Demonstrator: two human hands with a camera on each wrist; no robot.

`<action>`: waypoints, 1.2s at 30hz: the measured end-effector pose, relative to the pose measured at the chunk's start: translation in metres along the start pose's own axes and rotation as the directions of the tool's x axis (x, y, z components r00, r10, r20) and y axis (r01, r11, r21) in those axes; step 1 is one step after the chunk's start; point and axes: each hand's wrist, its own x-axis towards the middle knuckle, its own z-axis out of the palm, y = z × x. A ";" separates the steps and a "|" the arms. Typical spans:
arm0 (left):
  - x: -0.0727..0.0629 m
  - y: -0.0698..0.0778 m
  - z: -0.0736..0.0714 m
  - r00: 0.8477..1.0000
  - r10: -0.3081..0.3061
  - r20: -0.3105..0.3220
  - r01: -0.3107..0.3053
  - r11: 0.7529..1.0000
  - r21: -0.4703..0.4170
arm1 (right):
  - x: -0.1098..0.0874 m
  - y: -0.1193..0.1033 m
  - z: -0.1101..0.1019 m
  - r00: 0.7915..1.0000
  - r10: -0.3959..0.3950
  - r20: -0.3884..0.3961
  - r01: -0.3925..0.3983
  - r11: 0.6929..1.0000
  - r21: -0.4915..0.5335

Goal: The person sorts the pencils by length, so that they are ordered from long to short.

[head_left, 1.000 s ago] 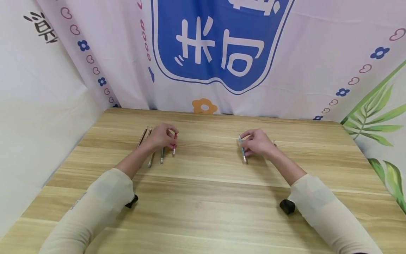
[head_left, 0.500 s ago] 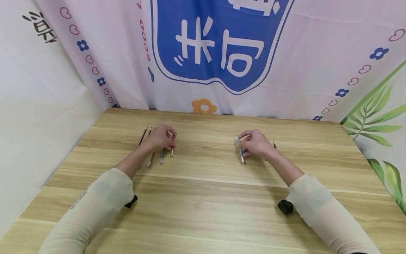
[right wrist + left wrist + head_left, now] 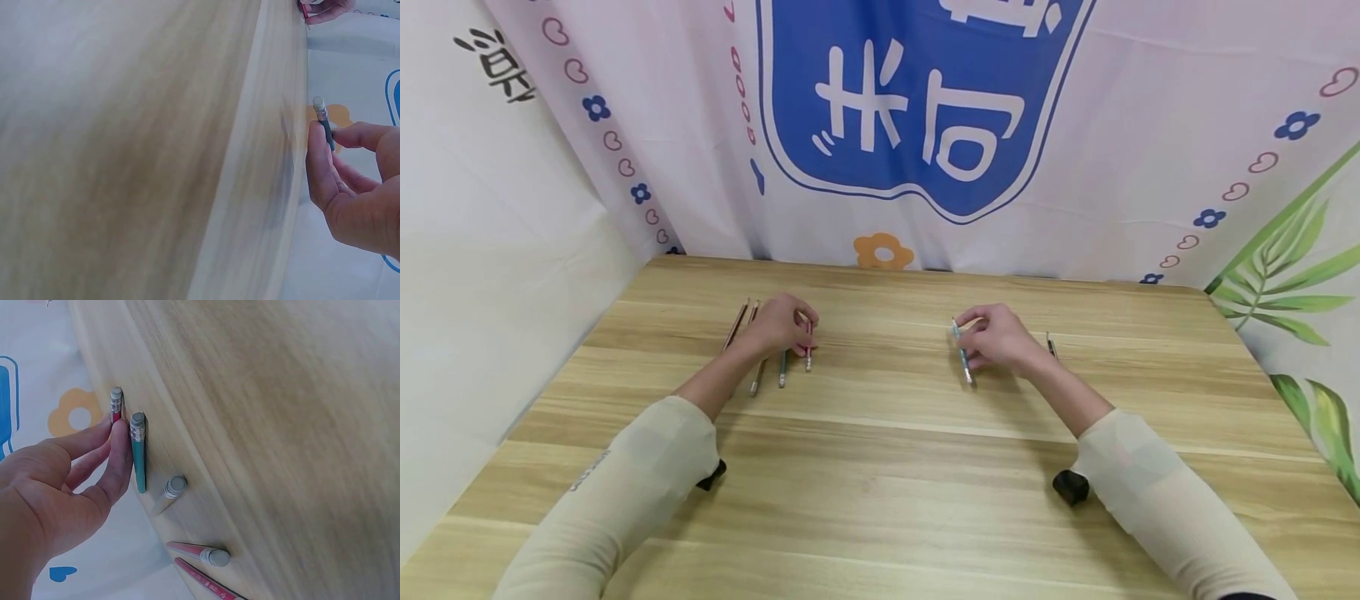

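My left hand (image 3: 781, 323) pinches a red pencil (image 3: 808, 357) between thumb and fingers at the right end of a loose row of pencils. Its eraser end points toward me. Just left of it lies a green pencil (image 3: 139, 459), close to the thumb in the left wrist view. Further along that row are a pale brownish pencil (image 3: 170, 492) and red ones (image 3: 190, 550), partly hidden by my forearm in the head view. My right hand (image 3: 1000, 335) pinches a light blue pencil (image 3: 963, 357), its eraser toward me; a shadow falls on the table beside it.
Behind my right wrist lies a dark pencil (image 3: 1052, 344), partly covered by the arm. The wooden table (image 3: 880, 467) meets a printed cloth backdrop (image 3: 715, 167) at its far edge. Black wrist cameras (image 3: 1071, 487) hang beneath both sleeves.
My right hand has moved left with the light blue pencil, uncovering more of the dark pencil behind it. My left hand and the red pencil have shifted only slightly left.
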 end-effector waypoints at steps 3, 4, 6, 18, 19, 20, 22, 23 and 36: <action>0.000 -0.001 0.000 1.000 -0.006 -0.005 0.006 1.000 0.019 | 0.000 0.000 0.000 1.000 0.003 -0.002 -0.003 1.000 0.001; 0.000 -0.001 0.000 1.000 -0.006 -0.007 0.006 1.000 0.025 | 0.000 0.000 0.000 1.000 0.003 -0.002 -0.003 1.000 0.003; 0.000 -0.001 0.000 1.000 -0.006 -0.005 0.006 1.000 0.026 | -0.001 0.000 0.000 1.000 0.005 0.001 -0.005 1.000 0.010; 0.000 -0.002 0.000 1.000 -0.007 -0.003 0.007 1.000 0.003 | -0.001 -0.002 0.004 1.000 0.011 0.003 -0.011 1.000 0.014; 0.000 -0.002 0.000 1.000 -0.009 -0.002 0.009 1.000 0.003 | -0.001 -0.002 0.004 1.000 0.010 0.002 -0.010 1.000 0.014; 0.000 -0.002 0.000 1.000 -0.013 -0.003 0.013 1.000 0.001 | -0.001 -0.002 0.005 1.000 0.007 0.003 -0.007 1.000 0.012; 0.000 -0.002 0.001 1.000 -0.019 -0.005 0.019 1.000 0.002 | -0.001 -0.003 0.006 1.000 0.005 0.003 -0.005 1.000 0.014; 0.001 -0.002 0.001 1.000 -0.022 -0.007 0.022 1.000 0.000 | 0.000 -0.003 0.006 1.000 0.004 0.003 -0.004 1.000 0.018; 0.000 -0.002 0.000 0.999 -0.051 -0.015 0.051 0.999 -0.005 | 0.004 -0.004 0.014 1.000 -0.004 0.007 0.003 0.999 0.050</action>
